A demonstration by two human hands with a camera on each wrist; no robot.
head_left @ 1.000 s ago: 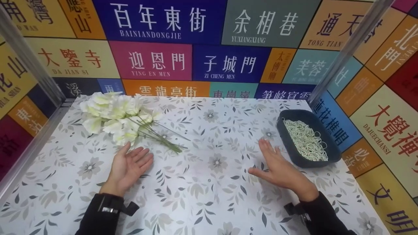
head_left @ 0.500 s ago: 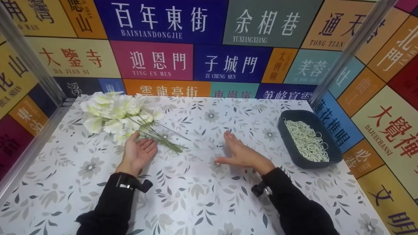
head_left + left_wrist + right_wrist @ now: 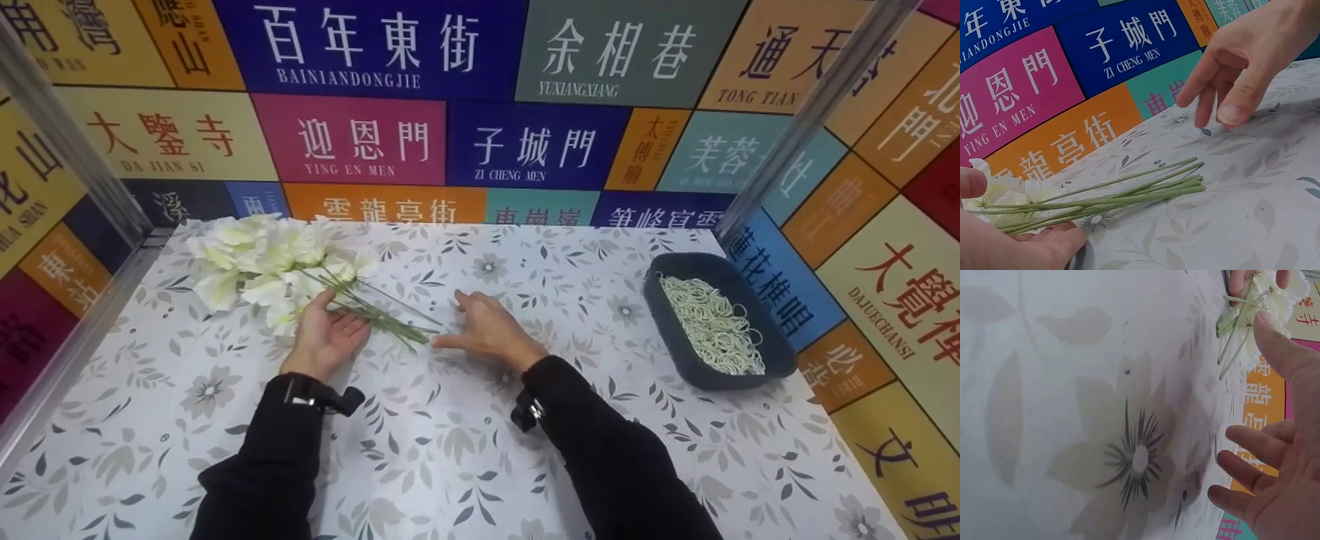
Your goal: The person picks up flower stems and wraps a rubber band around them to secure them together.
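A bunch of white artificial flowers (image 3: 251,259) lies at the back left, its green stems (image 3: 1134,197) pointing right and toward the front. My left hand (image 3: 326,341) is at the near side of the bunch, palm up, its fingers beneath the stems and the thumb raised apart from them. Just right of the stem ends, my right hand (image 3: 487,330) hovers over the table with thumb and fingers spread apart. Nothing is between the right hand's fingers (image 3: 1255,444) in the right wrist view.
On the right side of the table stands a dark rectangular basin (image 3: 776,364) filled with pale rubber-band-like rings (image 3: 709,322). The table (image 3: 450,457) has a leaf-patterned cover. Colourful sign-printed walls (image 3: 367,142) and metal posts (image 3: 817,112) enclose it.
My right hand has swept left from beside the basin to near the stem ends. The left hand has shifted right and slightly forward to the stems. The flowers lie where they were.
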